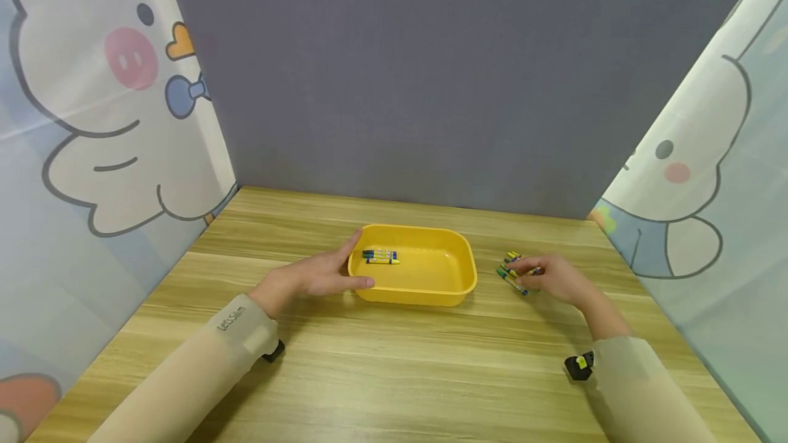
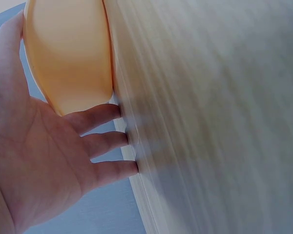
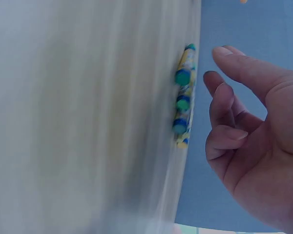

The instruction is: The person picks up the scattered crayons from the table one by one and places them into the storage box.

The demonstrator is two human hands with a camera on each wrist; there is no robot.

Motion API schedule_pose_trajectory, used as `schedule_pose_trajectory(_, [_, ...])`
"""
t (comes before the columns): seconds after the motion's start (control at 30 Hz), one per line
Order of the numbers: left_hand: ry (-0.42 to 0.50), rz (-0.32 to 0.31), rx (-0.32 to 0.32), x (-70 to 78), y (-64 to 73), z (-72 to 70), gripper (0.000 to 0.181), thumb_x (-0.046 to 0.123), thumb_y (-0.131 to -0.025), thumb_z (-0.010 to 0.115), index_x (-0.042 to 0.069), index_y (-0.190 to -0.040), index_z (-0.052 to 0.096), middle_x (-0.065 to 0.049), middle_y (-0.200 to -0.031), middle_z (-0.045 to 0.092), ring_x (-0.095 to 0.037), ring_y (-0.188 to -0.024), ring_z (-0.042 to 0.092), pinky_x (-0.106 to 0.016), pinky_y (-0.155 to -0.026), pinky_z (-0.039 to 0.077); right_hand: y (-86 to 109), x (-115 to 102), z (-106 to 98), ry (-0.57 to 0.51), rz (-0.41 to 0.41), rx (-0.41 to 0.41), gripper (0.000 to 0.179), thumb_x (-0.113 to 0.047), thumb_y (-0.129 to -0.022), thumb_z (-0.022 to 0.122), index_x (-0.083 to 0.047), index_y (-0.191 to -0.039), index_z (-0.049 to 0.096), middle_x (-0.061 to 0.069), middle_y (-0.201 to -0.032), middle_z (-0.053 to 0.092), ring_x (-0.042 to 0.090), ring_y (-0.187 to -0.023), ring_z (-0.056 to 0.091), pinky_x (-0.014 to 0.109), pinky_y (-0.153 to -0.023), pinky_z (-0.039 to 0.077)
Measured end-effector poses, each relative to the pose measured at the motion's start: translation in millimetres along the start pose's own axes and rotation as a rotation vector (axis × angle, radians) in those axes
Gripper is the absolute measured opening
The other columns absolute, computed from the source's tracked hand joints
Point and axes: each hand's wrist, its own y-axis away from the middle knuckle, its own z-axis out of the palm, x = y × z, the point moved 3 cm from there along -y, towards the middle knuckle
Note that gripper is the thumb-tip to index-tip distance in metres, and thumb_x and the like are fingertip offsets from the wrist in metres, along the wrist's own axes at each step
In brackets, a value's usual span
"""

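A yellow plastic tray [image 1: 418, 292] stands on the table, with a few crayons [image 1: 382, 261] lying at its left end. My left hand [image 1: 320, 275] spans that end, thumb at the near rim and the other fingers along the side. In the left wrist view, these fingers [image 2: 100, 114] look nearly straight, fingertips down at the tabletop. My right hand [image 1: 554, 279] hovers close over several loose crayons [image 1: 512, 280] to the right of the tray. In the right wrist view, its fingers are loosely bent with nothing between them, apart from the green-ended crayons [image 3: 181, 100].
The wood-grain table [image 1: 394, 374] runs back to a dark grey panel [image 1: 418, 81]. Cartoon-printed cloths hang at the left [image 1: 111, 156] and right [image 1: 695, 210] sides. Below each sleeve cuff a small black device [image 1: 579, 366] shows.
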Motion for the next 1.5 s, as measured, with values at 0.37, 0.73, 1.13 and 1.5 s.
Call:
schedule_pose_trajectory(0.37, [0.001,-0.007,-0.003,1.0,0.2,-0.2,0.124,0.088,-0.093,0.06,0.036,-0.175,-0.018,-0.021,-0.182,0.021,-0.048,-0.159,0.041,-0.065,-0.13,0.033,2.0,12.6,7.4,0.083,-0.068,0.022,0.034,-0.013,-0.093,0.087,-0.007,-0.126,0.083,0.001,-0.097,0.075,0.007,-0.081,0.057,0.024,-0.07,0.048])
schedule_pose_trajectory(0.73, [0.011,-0.01,-0.003,1.6,0.7,-0.9,0.125,0.087,-0.093,0.061,0.036,-0.175,-0.017,-0.021,-0.182,0.02,-0.047,-0.161,0.039,-0.065,-0.131,0.031,4.0,9.1,9.4,0.14,-0.077,-0.003,0.033,-0.006,-0.091,0.085,-0.005,-0.124,0.083,0.0,-0.092,0.076,0.009,-0.082,0.058,0.027,-0.072,0.048])
schedule_pose_trajectory(1.13, [0.021,0.0,0.002,-0.8,-2.9,1.0,0.126,0.088,-0.092,0.061,0.037,-0.175,-0.018,-0.016,-0.185,0.012,-0.046,-0.164,0.034,-0.064,-0.133,0.028,1.9,1.4,7.9,0.067,-0.05,-0.002,0.027,-0.016,-0.103,0.076,-0.012,-0.129,0.083,0.008,-0.115,0.08,0.013,-0.084,0.059,0.026,-0.07,0.051])
schedule_pose_trajectory(1.5, [0.014,0.01,0.008,-1.4,-3.3,-0.6,0.125,0.088,-0.093,0.06,0.035,-0.175,-0.018,-0.018,-0.184,0.014,-0.046,-0.163,0.035,-0.064,-0.132,0.03,-9.4,-47.1,-5.5,-0.015,-0.074,0.088,0.032,-0.03,-0.108,0.073,-0.021,-0.138,0.078,0.012,-0.13,0.074,0.013,-0.086,0.059,0.028,-0.068,0.051])
